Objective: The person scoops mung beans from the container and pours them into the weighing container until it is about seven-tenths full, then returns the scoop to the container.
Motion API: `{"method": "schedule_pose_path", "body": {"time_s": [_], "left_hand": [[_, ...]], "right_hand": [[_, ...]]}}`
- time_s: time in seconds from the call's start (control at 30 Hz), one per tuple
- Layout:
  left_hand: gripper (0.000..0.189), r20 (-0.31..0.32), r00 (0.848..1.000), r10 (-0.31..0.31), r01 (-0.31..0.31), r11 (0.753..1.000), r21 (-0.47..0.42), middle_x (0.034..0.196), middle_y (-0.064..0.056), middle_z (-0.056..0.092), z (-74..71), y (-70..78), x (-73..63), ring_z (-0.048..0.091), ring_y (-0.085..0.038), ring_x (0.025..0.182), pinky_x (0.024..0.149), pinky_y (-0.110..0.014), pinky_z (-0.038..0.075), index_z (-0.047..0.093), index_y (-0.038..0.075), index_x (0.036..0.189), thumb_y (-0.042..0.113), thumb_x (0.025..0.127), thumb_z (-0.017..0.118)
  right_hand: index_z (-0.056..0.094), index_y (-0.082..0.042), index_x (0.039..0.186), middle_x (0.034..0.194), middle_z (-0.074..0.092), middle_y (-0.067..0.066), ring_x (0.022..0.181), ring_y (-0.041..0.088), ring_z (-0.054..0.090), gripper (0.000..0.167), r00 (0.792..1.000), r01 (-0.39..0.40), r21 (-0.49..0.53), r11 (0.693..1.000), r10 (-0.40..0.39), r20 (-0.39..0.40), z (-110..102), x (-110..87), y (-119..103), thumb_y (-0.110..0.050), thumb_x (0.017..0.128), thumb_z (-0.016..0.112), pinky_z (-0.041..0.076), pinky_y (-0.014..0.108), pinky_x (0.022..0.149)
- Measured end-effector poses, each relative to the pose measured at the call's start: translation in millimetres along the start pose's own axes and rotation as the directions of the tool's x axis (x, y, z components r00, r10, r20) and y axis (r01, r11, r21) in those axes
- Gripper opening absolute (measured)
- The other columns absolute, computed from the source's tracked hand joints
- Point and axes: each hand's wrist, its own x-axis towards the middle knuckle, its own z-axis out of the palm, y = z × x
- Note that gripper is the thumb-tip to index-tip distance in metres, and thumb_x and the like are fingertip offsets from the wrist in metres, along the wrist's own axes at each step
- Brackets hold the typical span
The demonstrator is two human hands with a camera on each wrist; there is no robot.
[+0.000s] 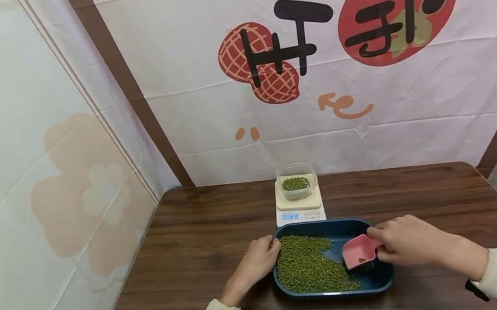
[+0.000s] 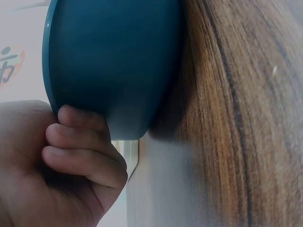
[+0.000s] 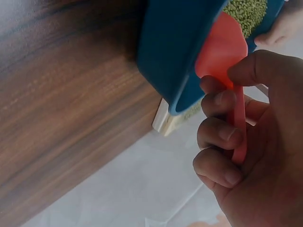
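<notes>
A dark blue tray (image 1: pixel 384 278) holds green beans (image 1: pixel 306 269), which look like mung beans, heaped on its left and front. My left hand (image 1: pixel 260 257) grips the tray's left rim near the back corner; in the left wrist view its fingers (image 2: pixel 78 142) curl at the tray wall. My right hand (image 1: pixel 405 241) holds a pink scoop (image 1: pixel 357 251) by its handle over the tray's right part. A few beans lie in the scoop. In the right wrist view, fingers wrap the handle and the thumb lies along it near the bowl.
Behind the tray, a kitchen scale (image 1: pixel 300 216) with a lit display carries a clear plastic container (image 1: pixel 310 188) with some beans inside. All of it stands on a brown wooden table (image 1: pixel 186 254). Printed cloth walls (image 1: pixel 204 129) rise at the back and sides.
</notes>
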Motion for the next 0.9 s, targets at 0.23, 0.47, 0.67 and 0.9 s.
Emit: {"method": "schedule_pose_path", "body": {"time_s": [0.23,0.47,0.67,0.9], "left_hand": [[0.038,0.003,1.000,0.001,-0.001,1.000,-0.002,0.065,0.002,0.044,-0.5,0.7,0.2,0.041,-0.012,0.055,0.054,-0.026,0.036,0.048,0.014,0.078,0.024,0.114,0.043],[0.037,-0.001,1.000,0.003,-0.003,1.000,0.004,0.065,0.002,0.043,-0.3,-0.3,1.0,0.040,-0.012,0.055,0.054,-0.026,0.036,0.047,0.014,0.078,0.024,0.113,0.042],[0.038,-0.002,1.000,0.002,-0.002,1.000,0.002,0.065,0.002,0.042,0.8,-1.9,1.2,0.039,-0.012,0.056,0.055,-0.027,0.035,0.046,0.014,0.077,0.025,0.113,0.042],[0.038,-0.002,1.000,0.001,-0.001,1.000,0.003,0.065,0.002,0.042,1.7,-1.3,0.2,0.038,-0.013,0.056,0.055,-0.027,0.035,0.046,0.015,0.077,0.025,0.114,0.043]], "right_hand": [[0.062,-0.021,0.088,0.070,0.043,-0.016,0.059,0.000,0.027,0.012,0.999,0.020,0.000,1.000,-0.020,0.042,9,4.0,-3,-0.018,0.088,0.074,0.020,0.023,0.054],[0.068,-0.018,0.092,0.071,0.051,-0.014,0.059,0.001,0.029,0.008,0.999,0.025,0.012,1.000,-0.026,0.046,15,9.5,-7,-0.020,0.089,0.075,0.022,0.023,0.053],[0.071,-0.018,0.094,0.071,0.052,-0.013,0.059,0.001,0.029,0.007,0.999,0.024,0.003,1.000,-0.024,0.036,19,11.6,-10,-0.019,0.089,0.075,0.023,0.023,0.053],[0.071,-0.018,0.094,0.072,0.050,-0.012,0.058,0.001,0.027,0.006,0.999,0.030,0.019,0.999,-0.031,0.036,20,13.3,-13,-0.019,0.089,0.075,0.020,0.022,0.052]]}}
